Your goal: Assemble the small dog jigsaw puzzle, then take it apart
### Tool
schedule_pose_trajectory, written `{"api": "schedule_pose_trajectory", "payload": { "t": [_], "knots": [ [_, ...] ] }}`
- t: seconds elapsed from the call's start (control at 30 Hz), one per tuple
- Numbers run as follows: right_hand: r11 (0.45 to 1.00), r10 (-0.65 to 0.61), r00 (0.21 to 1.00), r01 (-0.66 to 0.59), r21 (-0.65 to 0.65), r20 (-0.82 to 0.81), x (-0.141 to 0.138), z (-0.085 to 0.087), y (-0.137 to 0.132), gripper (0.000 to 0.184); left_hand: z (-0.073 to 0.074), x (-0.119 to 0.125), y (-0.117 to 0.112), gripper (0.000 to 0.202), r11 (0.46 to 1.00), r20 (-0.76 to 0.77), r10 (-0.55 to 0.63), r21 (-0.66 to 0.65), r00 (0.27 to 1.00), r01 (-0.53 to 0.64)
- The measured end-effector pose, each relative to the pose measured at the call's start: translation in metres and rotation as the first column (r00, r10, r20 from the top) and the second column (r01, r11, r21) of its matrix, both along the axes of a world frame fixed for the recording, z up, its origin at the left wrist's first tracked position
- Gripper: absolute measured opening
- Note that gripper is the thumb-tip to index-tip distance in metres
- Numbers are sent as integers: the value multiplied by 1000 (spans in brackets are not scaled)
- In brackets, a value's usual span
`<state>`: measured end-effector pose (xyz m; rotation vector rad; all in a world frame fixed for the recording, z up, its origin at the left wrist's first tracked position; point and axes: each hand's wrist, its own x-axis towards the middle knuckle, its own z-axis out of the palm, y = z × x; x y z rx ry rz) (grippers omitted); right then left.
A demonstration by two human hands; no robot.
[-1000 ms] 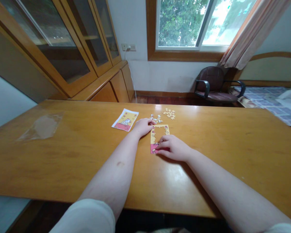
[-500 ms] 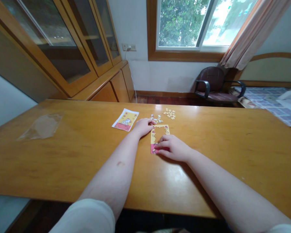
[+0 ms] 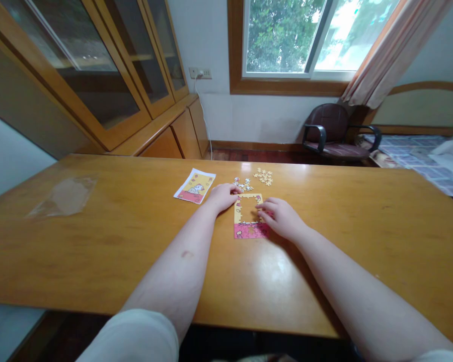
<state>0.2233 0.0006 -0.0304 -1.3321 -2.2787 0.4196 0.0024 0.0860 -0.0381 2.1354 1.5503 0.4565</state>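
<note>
A partly assembled jigsaw puzzle (image 3: 245,231) lies flat on the table, with a yellow border, a pink lower band and a gap in its middle. My left hand (image 3: 225,197) rests at its upper left corner, fingers stretched out and holding nothing visible. Over the right edge is my right hand (image 3: 280,216), its fingers apart and curved toward the gap. Just beyond the puzzle are a pile of printed puzzle pieces (image 3: 243,185) and a pile of plain yellowish pieces (image 3: 263,176). Left of my left hand lies a picture card (image 3: 195,186) with a white animal on yellow and pink.
A clear plastic bag (image 3: 66,197) lies on the left of the wooden table (image 3: 136,246). Behind the table stand a glass-doored cabinet (image 3: 151,113) on the left and a dark armchair (image 3: 334,130) on the right, near a bed (image 3: 419,156).
My right hand has moved up and to the right, off the puzzle's pink lower part, uncovering it. My left hand has stayed in place.
</note>
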Motion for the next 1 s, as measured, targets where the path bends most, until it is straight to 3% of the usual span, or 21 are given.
{"api": "schedule_pose_trajectory", "payload": {
  "t": [0.1,0.2,0.4,0.57,0.7,1.0],
  "knots": [
    [972,-223,975,222,-81,-11,14,-3,9,23,1,0,-1,26,1000,-1,1,-9,1000,-1],
    [945,-295,955,297,-136,37,24,-6,15,22,1,0,-1,26,1000,-2,3,-9,1000,-3],
    [948,-192,977,208,-242,91,30,-5,18,19,3,1,-1,26,1000,-3,13,-18,1000,-13],
    [953,-186,975,210,-218,126,30,-1,17,17,1,0,0,26,1000,15,5,-18,1000,-4],
    [957,-192,973,215,-195,129,30,1,17,28,1,0,0,26,1000,11,5,-13,1000,-5],
    [941,-138,982,170,-291,129,31,4,15,12,-1,0,1,28,1000,7,-2,-11,1000,2]
  ]
}}
